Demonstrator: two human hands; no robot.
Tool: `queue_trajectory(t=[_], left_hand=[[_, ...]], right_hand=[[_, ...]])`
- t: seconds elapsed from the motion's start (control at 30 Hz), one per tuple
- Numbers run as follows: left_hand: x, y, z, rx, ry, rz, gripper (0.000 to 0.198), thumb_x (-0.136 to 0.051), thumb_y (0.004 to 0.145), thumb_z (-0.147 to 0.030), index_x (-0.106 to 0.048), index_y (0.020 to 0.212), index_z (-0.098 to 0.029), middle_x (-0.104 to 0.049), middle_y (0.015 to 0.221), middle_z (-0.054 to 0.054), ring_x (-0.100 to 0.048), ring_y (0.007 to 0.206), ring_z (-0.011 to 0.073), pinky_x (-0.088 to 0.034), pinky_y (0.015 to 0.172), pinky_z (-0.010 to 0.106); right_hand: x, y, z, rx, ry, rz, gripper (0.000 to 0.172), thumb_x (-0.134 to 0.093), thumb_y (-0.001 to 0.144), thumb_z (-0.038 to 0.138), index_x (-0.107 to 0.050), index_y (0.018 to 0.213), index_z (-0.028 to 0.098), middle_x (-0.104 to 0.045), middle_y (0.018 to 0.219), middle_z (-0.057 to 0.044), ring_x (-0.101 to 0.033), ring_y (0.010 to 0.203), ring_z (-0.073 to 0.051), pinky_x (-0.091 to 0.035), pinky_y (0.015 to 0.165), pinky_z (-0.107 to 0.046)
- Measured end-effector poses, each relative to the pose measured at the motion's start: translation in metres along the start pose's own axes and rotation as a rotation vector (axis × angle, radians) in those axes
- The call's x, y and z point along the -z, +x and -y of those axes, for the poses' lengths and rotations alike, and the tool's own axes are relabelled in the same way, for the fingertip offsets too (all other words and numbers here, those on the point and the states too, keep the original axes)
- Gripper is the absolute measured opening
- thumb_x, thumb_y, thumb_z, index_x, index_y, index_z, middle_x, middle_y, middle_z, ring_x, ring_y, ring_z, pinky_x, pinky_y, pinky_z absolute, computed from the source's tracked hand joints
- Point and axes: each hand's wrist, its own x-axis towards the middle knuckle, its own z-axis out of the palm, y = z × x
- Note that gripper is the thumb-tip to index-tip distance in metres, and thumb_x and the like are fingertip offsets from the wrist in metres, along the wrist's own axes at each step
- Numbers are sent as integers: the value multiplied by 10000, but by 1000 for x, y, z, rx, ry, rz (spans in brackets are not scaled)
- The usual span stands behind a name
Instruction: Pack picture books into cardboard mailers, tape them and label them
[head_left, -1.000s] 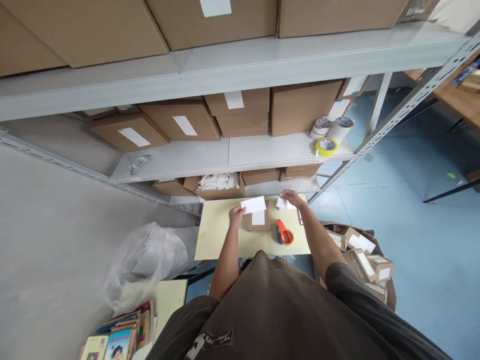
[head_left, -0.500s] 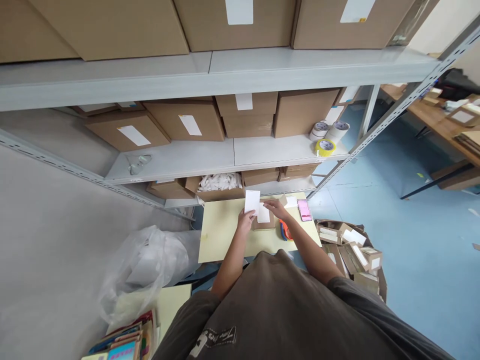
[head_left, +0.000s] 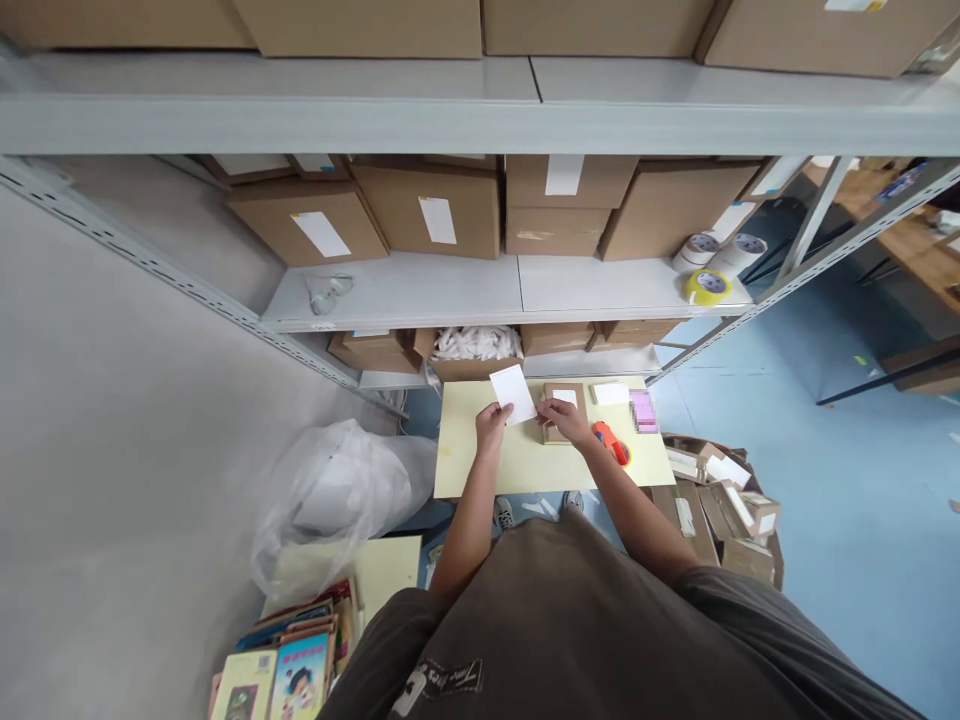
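In the head view, my left hand (head_left: 491,427) grips the lower left part of a white paper slip (head_left: 513,393), with the thumb on its face. My right hand (head_left: 568,419) has its fingers pinched at the slip's lower right corner. Partly under my right hand lies a small brown cardboard box (head_left: 553,436) that carries a white label (head_left: 565,397). To the right of that hand is a red-orange tape dispenser (head_left: 611,442). Everything lies on a pale yellow table (head_left: 465,460).
White slips (head_left: 610,393) and a pink item (head_left: 643,411) lie at the table's right. Behind stands a grey shelf rack (head_left: 450,290) with boxes, tape rolls (head_left: 707,287) and glasses (head_left: 328,292). A bin of cartons (head_left: 720,510) is at right, a plastic bag (head_left: 345,490) at left.
The slip has tilted, and my right fingers have moved from the box's label to the slip's corner. The tape dispenser shows more fully. The whole view has shifted.
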Motion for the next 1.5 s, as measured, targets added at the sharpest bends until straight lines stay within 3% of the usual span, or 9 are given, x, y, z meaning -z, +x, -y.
queue_trajectory(t=[0.17, 0.33, 0.43, 0.53, 0.7, 0.87, 1.07, 1.23, 1.5], left_hand=[[-6, -3, -13, -18, -41, 45, 478, -961, 590, -539, -774, 829, -169, -769, 808, 47, -654, 699, 159, -489, 672, 265], [-24, -14, -17, 1, -67, 70, 479, -964, 622, -516, -776, 883, -161, -792, 883, 76, -704, 772, 185, -541, 750, 291], [-38, -25, -22, -45, -20, -7, 551, -987, 633, -414, -774, 1083, -177, -792, 966, 90, -726, 843, 207, -560, 801, 313], [-57, -40, -34, -218, 129, -96, 553, -994, 641, -309, -783, 1146, -230, -783, 1060, 86, -723, 914, 212, -561, 841, 302], [-98, -72, -50, -283, 298, 294, 248, -956, 720, -332, -865, 920, -218, -802, 993, 95, -739, 912, 255, -585, 877, 348], [-127, -89, -45, -363, 319, 271, 224, -911, 790, -370, -888, 969, -237, -818, 1043, 95, -755, 980, 283, -598, 959, 404], [-143, -98, -40, -402, 335, 267, 200, -899, 808, -359, -891, 973, -247, -824, 1067, 99, -760, 1031, 307, -604, 997, 435], [-155, -107, -39, -333, 264, 250, 229, -932, 756, -359, -886, 938, -225, -818, 1065, 116, -756, 1034, 312, -598, 986, 417], [-151, -102, -28, -243, 243, 281, 354, -882, 802, -500, -874, 946, -176, -820, 917, 82, -756, 918, 265, -611, 899, 371]], right_hand=[[-6, -22, 11, 46, 66, -25, 458, -784, 816, 671, -733, 864, 218, -761, 831, -52, -690, 785, -197, -546, 765, -336], [7, -30, 21, 111, 72, 2, 474, -767, 834, 693, -708, 844, 223, -744, 811, -39, -685, 801, -201, -559, 788, -350], [22, -37, 26, 128, 84, 7, 491, -745, 856, 712, -686, 863, 224, -754, 848, -43, -692, 822, -199, -562, 805, -351], [40, -48, 31, 161, 88, -12, 513, -743, 855, 737, -673, 862, 229, -752, 845, -42, -692, 825, -201, -562, 805, -351], [68, -63, 43, 243, 103, 36, 469, -732, 901, 701, -727, 897, 232, -760, 893, -47, -699, 861, -210, -567, 831, -360], [87, -71, 50, 292, 132, 35, 457, -739, 901, 691, -762, 910, 234, -756, 880, -49, -697, 857, -218, -579, 826, -368], [101, -76, 48, 289, 174, 7, 447, -799, 855, 667, -756, 929, 229, -762, 892, -50, -703, 829, -213, -578, 813, -371], [108, -78, 47, 298, 144, -43, 468, -804, 829, 693, -727, 882, 235, -748, 845, -43, -687, 821, -213, -576, 811, -371], [112, -79, 48, 284, 136, -51, 461, -809, 819, 687, -708, 871, 240, -735, 820, -35, -684, 805, -212, -585, 809, -377]])
